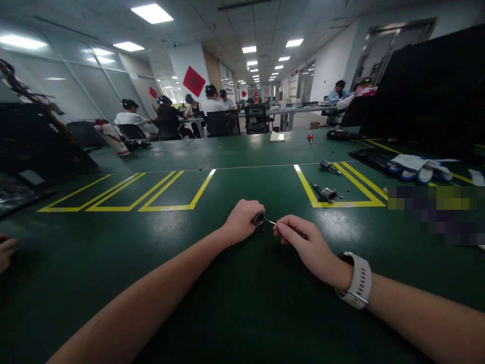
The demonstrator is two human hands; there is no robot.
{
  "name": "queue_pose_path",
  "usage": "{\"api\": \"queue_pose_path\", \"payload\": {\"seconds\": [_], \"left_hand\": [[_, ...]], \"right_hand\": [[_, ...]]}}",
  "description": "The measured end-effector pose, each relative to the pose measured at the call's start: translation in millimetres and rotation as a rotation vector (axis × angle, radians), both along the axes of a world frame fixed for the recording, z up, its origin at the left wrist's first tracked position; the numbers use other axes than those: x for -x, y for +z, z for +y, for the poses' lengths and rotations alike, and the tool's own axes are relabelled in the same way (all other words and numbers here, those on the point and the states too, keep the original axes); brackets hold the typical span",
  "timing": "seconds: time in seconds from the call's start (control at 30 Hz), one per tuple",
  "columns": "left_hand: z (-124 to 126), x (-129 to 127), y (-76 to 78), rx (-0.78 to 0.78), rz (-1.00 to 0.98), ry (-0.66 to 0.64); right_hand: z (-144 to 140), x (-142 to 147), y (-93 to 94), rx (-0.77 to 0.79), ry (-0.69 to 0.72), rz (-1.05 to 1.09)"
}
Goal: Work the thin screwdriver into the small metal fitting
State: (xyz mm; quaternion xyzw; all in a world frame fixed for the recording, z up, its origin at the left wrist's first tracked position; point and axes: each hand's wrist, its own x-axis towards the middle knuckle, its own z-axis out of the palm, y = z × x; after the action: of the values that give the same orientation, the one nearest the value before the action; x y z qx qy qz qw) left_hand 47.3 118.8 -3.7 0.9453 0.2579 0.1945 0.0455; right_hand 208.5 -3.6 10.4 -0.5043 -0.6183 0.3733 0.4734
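My left hand [241,220] is closed around a dark cylindrical metal part [258,219], its hollow round end turned towards me. In my right hand [305,242] is a thin-shafted hand tool [270,221], pinched between thumb and fingers. Its tip meets the rim of the metal part, though I cannot tell whether it reaches inside. The dark handle is mostly covered by the hand, and the exact kind of tool does not show. Just below the metal part, a tiny dark piece [262,230] lies on the green table [242,303].
Two similar metal parts, one nearer [326,193] and one farther [330,167], lie by the right yellow-taped box with small dark bits. Work gloves [419,167], a power tool [343,135] and a red screwdriver [310,137] are beyond. Another person's hand [6,252] shows at the left edge.
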Motion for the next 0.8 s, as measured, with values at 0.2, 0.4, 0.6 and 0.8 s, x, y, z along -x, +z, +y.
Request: {"api": "queue_pose_path", "payload": {"seconds": [0.2, 0.4, 0.6, 0.8], "left_hand": [[-1.4, 1.2, 1.3, 0.026, -0.025, -0.009], [-0.6, 1.6, 1.0, 0.082, -0.088, -0.026], [2.0, 1.5, -1.4, 0.144, -0.146, -0.007], [1.9, 0.7, -1.3, 0.049, -0.065, 0.009]], "right_hand": [[8.4, -4.1, 1.5, 0.188, -0.005, 0.418], [12.1, -6.6, 0.8, 0.254, 0.011, 0.612], [10.2, -5.3, 0.4, 0.225, 0.002, 0.612], [7.7, -2.2, -5.4, 0.090, 0.004, 0.356]]}}
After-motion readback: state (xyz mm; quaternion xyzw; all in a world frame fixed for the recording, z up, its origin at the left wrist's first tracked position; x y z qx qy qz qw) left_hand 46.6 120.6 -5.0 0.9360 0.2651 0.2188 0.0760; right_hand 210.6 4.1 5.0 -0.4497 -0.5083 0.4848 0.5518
